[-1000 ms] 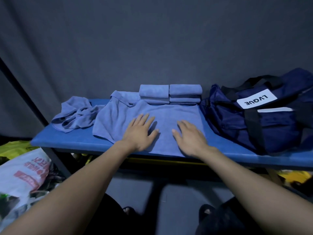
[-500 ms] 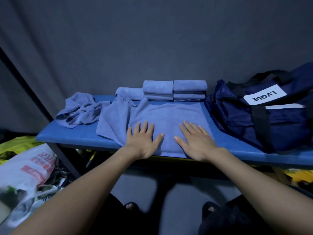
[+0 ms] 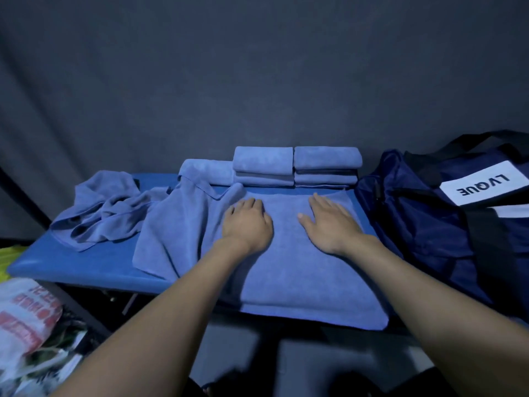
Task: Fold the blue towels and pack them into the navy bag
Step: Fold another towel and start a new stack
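Observation:
A blue towel (image 3: 300, 282) lies spread over the blue table (image 3: 86, 267), its near edge hanging past the table front. My left hand (image 3: 247, 224) and my right hand (image 3: 329, 224) both press flat on its far half, fingers straight, palms down. Behind them sit two stacks of folded blue towels (image 3: 294, 166), with one more folded towel (image 3: 207, 171) to their left. A crumpled blue towel (image 3: 106, 210) lies at the table's left end. The navy bag (image 3: 446, 224) with a white "LVQUE" label stands at the right, touching the spread towel's edge.
A dark grey curtain hangs right behind the table. Below the table's left end lie a white printed plastic sack (image 3: 25, 313) and something yellow (image 3: 5, 253). The floor below is dark.
Both hands have slid away from me across the towel, from near its front edge toward the folded stacks, flattening it. The camera has moved closer.

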